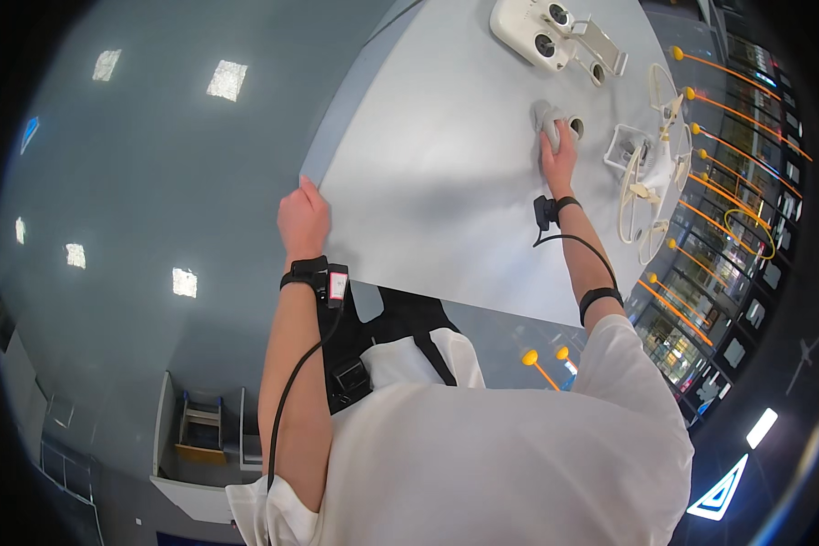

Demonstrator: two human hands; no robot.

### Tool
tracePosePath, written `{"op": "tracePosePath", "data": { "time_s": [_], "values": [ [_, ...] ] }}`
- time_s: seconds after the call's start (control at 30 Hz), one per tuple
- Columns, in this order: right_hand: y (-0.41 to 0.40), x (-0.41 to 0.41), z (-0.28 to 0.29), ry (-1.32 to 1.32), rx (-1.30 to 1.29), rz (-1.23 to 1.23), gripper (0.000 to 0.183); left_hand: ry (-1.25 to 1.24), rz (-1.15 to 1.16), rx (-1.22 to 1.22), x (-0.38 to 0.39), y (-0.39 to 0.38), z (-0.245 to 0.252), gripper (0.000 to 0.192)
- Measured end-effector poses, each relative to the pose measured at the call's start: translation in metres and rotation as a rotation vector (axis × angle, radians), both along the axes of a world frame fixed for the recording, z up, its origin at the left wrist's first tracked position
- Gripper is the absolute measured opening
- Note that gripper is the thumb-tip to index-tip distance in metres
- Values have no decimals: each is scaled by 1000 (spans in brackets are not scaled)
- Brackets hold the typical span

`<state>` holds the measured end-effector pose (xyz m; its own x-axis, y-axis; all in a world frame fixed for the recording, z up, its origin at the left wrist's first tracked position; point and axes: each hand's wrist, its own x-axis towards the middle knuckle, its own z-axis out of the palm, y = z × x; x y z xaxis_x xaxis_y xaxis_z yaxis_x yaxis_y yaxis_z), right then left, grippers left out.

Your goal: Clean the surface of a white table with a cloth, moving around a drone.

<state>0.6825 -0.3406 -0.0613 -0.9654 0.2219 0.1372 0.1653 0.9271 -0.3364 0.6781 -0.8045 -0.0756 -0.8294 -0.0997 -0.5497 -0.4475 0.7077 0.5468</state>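
My right hand (pixel 559 160) is closed on a crumpled grey cloth (pixel 552 131) on the far right part of the white table (pixel 423 170). Right beside its fingers is a small white round object with a dark opening (pixel 576 127); its kind is unclear. At the left edge of the tabletop is my left hand (pixel 304 217), its fingers curled in. Nothing shows in it, and its palm side is hidden. Both wrists wear black straps with small devices and cables.
A white drone remote controller (pixel 536 37) with a device holder (pixel 599 44) lies at the far end. A white quadcopter drone (pixel 655 170) with propeller guards stands along the right edge. Orange poles with yellow balls (pixel 730 68) rise beyond it. A grey floor (pixel 177 170) spreads left.
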Motion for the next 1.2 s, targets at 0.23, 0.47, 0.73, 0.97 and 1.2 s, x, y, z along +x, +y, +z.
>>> {"op": "tracePosePath", "data": {
  "time_s": [0.23, 0.47, 0.73, 0.97, 1.2],
  "values": [
    [-54, -11, -12, 86, -1, -62, 43, 57, -6, -52, 3, 2, -3, 56],
    [-118, -101, -17, 177, -115, 55, 40, 99, -18, -62, 3, 6, 2, 57],
    [-228, -112, -26, 226, -26, 173, 42, 212, -17, -25, 2, -2, -13, 60],
    [-323, -1, -11, 44, -94, 458, 55, -191, 331, 573, 27, -61, -27, 76],
    [-369, 91, 10, -33, -243, 701, 54, -482, 632, 938, 66, -98, 10, 89]
  ]
}}
